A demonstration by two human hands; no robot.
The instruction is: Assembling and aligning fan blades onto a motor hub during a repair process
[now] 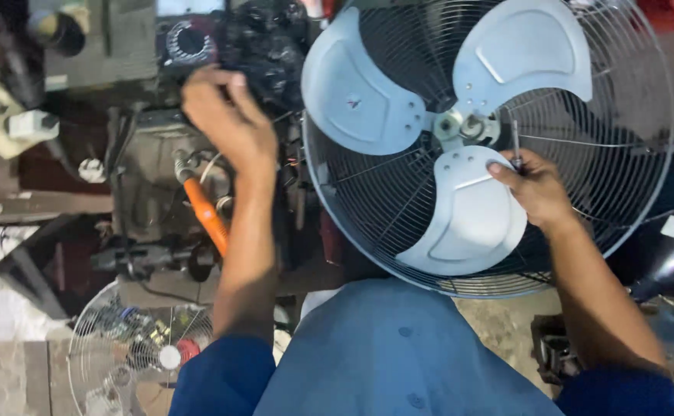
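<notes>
The fan (475,146) lies face-up before the person: three pale grey blades (475,216) over a round wire grille (629,100). The right hand (537,189) pinches a thin metal tool (515,142) by the hub. The left hand (225,115) reaches into dark clutter, its fingers' grip unclear.

fan guard (629,192) cut off at top edge, left hand's (225,115) fingertips hidden among dark clutter (267,46)

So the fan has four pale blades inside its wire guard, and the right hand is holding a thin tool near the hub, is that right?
Not quite: the fan has three pale blades, not four, as the head view shows. The rest holds: they sit inside the wire guard, and the right hand holds a thin tool near the hub.
</notes>
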